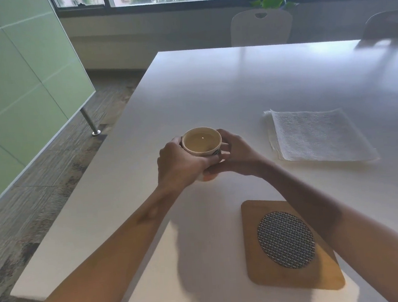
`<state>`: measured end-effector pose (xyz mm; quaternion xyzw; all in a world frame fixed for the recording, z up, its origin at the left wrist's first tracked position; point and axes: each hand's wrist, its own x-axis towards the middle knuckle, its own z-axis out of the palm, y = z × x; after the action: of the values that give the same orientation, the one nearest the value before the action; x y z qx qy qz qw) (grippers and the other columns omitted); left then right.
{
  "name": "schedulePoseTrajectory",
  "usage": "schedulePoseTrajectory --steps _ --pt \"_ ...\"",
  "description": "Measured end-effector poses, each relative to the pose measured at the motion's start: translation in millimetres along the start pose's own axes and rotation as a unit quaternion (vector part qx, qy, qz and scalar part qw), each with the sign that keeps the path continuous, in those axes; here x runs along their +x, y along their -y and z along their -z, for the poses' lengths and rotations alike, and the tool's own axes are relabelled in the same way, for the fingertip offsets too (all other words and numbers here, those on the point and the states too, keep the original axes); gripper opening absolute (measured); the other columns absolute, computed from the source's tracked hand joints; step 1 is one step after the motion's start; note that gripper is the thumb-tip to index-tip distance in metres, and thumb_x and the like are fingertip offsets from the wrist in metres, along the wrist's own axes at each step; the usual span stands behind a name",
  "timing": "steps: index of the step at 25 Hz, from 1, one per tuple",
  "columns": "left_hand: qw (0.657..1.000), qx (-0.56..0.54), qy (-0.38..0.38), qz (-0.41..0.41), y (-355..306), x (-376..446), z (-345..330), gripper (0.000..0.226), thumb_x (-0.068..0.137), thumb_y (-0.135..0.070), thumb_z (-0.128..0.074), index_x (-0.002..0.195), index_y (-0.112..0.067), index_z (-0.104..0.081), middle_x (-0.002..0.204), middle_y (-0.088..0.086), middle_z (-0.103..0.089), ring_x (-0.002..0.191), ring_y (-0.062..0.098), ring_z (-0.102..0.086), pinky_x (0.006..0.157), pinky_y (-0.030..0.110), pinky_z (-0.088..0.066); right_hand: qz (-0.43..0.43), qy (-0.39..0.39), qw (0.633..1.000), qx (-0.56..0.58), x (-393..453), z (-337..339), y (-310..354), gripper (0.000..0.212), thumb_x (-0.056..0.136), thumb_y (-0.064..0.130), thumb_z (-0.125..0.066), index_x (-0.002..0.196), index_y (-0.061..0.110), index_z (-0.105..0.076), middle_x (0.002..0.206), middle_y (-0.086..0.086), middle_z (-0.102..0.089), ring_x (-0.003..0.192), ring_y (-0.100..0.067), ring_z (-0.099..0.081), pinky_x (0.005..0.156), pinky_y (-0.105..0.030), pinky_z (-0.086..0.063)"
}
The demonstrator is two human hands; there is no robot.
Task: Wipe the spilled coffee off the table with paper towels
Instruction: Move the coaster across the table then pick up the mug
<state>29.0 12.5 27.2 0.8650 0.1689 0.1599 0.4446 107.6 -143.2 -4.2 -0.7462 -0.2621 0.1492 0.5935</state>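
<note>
A small cup [202, 142] filled with light brown coffee stands over the middle of the white table [235, 87]. My left hand [179, 165] grips its left side and my right hand [235, 155] grips its right side, fingers curled around the wall. To the right of the cup lies a folded stack of white paper towels [317, 137], flat on the table and apart from both hands. I see no spilled coffee on the table surface; the spot under the cup is hidden by my hands.
A square wooden coaster [257, 273] with a round woven insert lies near the table's front edge, under my right forearm. Two chairs [260, 28] stand at the far side. A green partition panel [18, 82] stands on the floor to the left.
</note>
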Motion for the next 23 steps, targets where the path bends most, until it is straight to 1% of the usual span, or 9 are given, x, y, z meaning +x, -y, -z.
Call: schedulePoseTrajectory --steps 4,7,12,15,19,21,23 --pt "0.999 0.003 0.015 -0.033 -13 -25 -8 0.07 0.038 -0.07 -0.088 0.095 -0.04 -0.061 0.078 -0.029 -0.064 0.074 -0.014 -0.06 0.058 0.013 -0.042 0.011 -0.004 1.0 -0.011 -36 15 5 0.082 0.056 -0.001 -0.094 0.127 0.011 -0.057 0.116 0.001 -0.069 0.111 -0.019 -0.067 0.084 -0.03 -0.058" --pt "0.999 0.002 0.022 -0.047 -20 -46 -16 0.067 0.039 -0.069 -0.088 0.093 -0.04 -0.062 0.076 -0.029 -0.064 0.074 -0.014 -0.061 0.059 0.013 -0.043 0.017 -0.007 0.999 -0.032 -65 26 10 0.083 0.055 0.005 -0.097 0.127 0.013 -0.057 0.115 0.002 -0.07 0.11 -0.014 -0.067 0.085 -0.029 -0.058" --pt "0.998 0.006 0.033 -0.062 -35 -84 -32 0.064 0.039 -0.069 -0.086 0.091 -0.039 -0.064 0.074 -0.027 -0.065 0.074 -0.013 -0.061 0.061 0.017 -0.048 0.023 -0.01 0.998 -0.056 -114 40 12 0.08 0.056 0.015 -0.097 0.125 0.019 -0.057 0.112 0.005 -0.07 0.11 -0.011 -0.068 0.09 -0.034 -0.059" --pt "0.997 -0.002 0.045 -0.064 -40 -105 -40 0.067 0.038 -0.069 -0.085 0.094 -0.037 -0.066 0.079 -0.023 -0.069 0.078 -0.006 -0.065 0.067 0.023 -0.054 0.021 -0.003 0.998 -0.059 -141 50 9 0.083 0.057 0.02 -0.096 0.129 0.023 -0.054 0.117 0.006 -0.067 0.115 -0.011 -0.064 0.094 -0.035 -0.057" --pt "0.993 -0.007 0.072 -0.093 -44 -130 -47 0.076 0.039 -0.068 -0.084 0.104 -0.031 -0.07 0.091 -0.016 -0.073 0.084 0.004 -0.069 0.076 0.032 -0.058 0.009 0.004 0.998 -0.057 -171 62 4 0.083 0.056 0.018 -0.095 0.129 0.025 -0.055 0.122 0.005 -0.066 0.122 -0.011 -0.061 0.095 -0.045 -0.056" --pt "0.992 -0.01 0.081 -0.1 -45 -137 -49 0.076 0.038 -0.069 -0.083 0.103 -0.033 -0.069 0.09 -0.018 -0.072 0.084 0.003 -0.069 0.077 0.032 -0.059 0.01 -0.002 0.998 -0.064 -181 64 2 0.081 0.058 0.018 -0.092 0.129 0.025 -0.056 0.122 0.005 -0.066 0.123 -0.012 -0.061 0.093 -0.049 -0.057" --pt "0.991 -0.009 0.087 -0.098 -48 -142 -50 0.074 0.033 -0.074 -0.08 0.097 -0.038 -0.065 0.084 -0.023 -0.068 0.082 -0.002 -0.067 0.076 0.03 -0.058 0.015 -0.009 0.997 -0.069 -189 64 2 0.08 0.059 0.02 -0.091 0.13 0.027 -0.056 0.123 0.005 -0.066 0.123 -0.013 -0.061 0.093 -0.05 -0.057"
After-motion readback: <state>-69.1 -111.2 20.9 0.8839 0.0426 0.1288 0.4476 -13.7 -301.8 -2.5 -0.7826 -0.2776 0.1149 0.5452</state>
